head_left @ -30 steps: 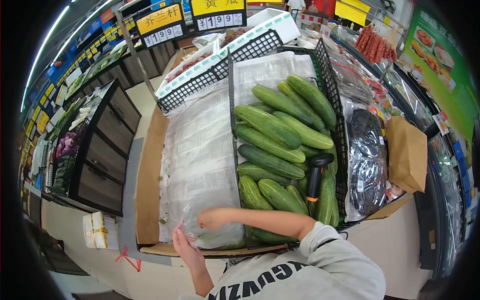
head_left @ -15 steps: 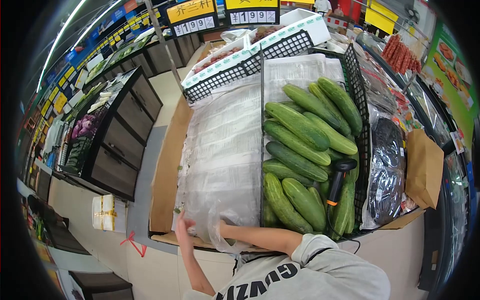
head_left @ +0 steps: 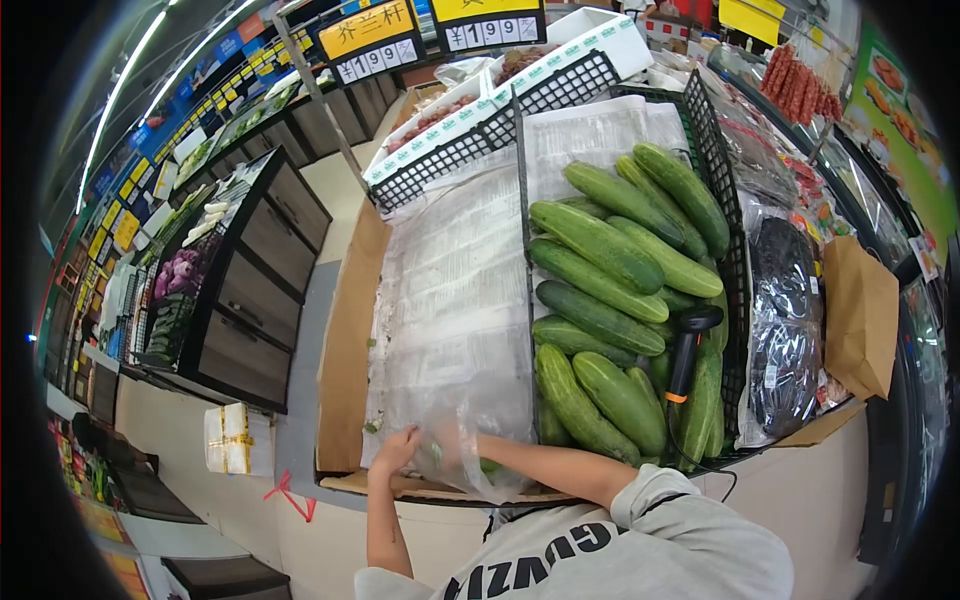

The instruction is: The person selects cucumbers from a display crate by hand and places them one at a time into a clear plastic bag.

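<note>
In the head view, a clear plastic bag (head_left: 495, 480) lies at the near edge of the paper-lined display bed (head_left: 450, 270). My right hand (head_left: 455, 443) is inside the bag, blurred by the plastic, so its fingers cannot be made out. Something green shows dimly through the film. At the bag's left edge is my left hand (head_left: 397, 450), its fingers closed together on the plastic. Several large green cucumbers (head_left: 595, 245) lie piled in the section to the right of my hands. A black handheld scanner (head_left: 685, 355) with an orange band and a cord rests on them.
Black plastic lattice (head_left: 735, 270) borders the cucumbers on the right, with dark wrapped packages (head_left: 780, 330) beyond. White boxes (head_left: 450, 120) stand at the far end under price signs (head_left: 375, 40). A taped white foam box (head_left: 238, 440) sits on the floor at left.
My left hand has moved right to the bag's edge, and its fingers have closed. The bag now covers more of my right hand. The whole view has shifted slightly.
</note>
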`<state>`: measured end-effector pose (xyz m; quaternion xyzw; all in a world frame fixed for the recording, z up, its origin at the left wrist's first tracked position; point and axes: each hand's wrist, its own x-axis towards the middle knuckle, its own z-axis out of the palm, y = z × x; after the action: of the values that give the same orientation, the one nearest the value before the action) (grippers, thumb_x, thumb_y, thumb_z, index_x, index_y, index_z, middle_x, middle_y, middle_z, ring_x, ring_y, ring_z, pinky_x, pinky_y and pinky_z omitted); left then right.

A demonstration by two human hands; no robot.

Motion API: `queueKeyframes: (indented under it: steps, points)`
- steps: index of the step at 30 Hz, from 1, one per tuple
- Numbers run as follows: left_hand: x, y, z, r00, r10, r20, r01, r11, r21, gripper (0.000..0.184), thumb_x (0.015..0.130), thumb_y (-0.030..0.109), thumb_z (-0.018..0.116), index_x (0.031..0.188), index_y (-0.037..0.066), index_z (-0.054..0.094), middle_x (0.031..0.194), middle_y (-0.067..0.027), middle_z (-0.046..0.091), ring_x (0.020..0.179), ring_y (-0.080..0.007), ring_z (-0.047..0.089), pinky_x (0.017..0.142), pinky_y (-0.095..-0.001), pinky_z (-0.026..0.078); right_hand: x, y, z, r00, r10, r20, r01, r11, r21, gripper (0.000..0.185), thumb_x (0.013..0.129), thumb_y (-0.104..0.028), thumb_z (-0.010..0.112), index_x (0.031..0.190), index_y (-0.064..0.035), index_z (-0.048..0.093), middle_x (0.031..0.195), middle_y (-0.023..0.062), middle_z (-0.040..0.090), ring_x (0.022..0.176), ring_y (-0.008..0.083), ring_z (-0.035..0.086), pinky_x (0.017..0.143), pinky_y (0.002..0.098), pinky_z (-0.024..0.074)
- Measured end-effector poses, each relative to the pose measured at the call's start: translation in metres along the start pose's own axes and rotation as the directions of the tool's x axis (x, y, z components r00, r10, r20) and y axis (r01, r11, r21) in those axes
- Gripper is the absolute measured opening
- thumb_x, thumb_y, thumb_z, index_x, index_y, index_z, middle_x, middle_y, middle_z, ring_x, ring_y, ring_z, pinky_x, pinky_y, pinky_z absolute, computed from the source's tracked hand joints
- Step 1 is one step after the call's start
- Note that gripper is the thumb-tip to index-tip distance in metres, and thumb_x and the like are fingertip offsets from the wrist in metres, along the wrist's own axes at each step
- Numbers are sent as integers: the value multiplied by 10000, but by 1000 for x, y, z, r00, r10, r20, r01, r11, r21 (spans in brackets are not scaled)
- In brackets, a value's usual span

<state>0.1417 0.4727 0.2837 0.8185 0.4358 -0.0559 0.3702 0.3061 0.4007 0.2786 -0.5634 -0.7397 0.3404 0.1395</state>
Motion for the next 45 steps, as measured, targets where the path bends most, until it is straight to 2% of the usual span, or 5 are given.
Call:
queueKeyframes:
  steps: [5,16,25,30,45]
  points:
    - [21,8,-2,973,-111,-204,-20,834,-551,402,834,300,314,987,-27,491,840,-174,561,771,-293,517,733,-348,378,4,1,-33,962,210,-176,-150,942,301,527,515,-322,667,914,-3,535,825,203,557,773,311,542,687,372,428]
    - [20,22,7,883,150,-444,-233,963,-138,196,751,130,465,757,-52,537,587,-134,533,532,-199,486,521,-323,381,-84,-12,-195,424,-6,-906,423,885,192,536,483,-184,728,935,-34,482,831,67,474,786,165,483,717,280,396]
    - [27,21,3,797,103,-595,-154,987,-36,165,759,118,483,738,-39,531,573,-177,508,501,-247,478,506,-327,375,-256,9,-308,-78,117,-990,42,993,114,670,453,-243,707,1029,10,474,875,91,514,785,191,520,724,300,427]
    - [27,31,-2,775,129,-619,-170,985,-8,156,753,103,476,752,-45,525,549,-161,489,485,-225,477,479,-324,364,-281,48,-367,48,68,-997,-486,873,36,609,422,-297,684,948,-19,557,868,133,530,756,249,535,699,320,429]
    - [17,13,-3,725,15,-689,25,999,48,213,755,171,500,698,-32,536,568,-185,508,526,-315,491,506,-369,375,-135,141,-436,376,767,-521,-907,420,-36,590,431,-316,698,962,-99,565,1000,58,550,883,222,535,703,364,396]
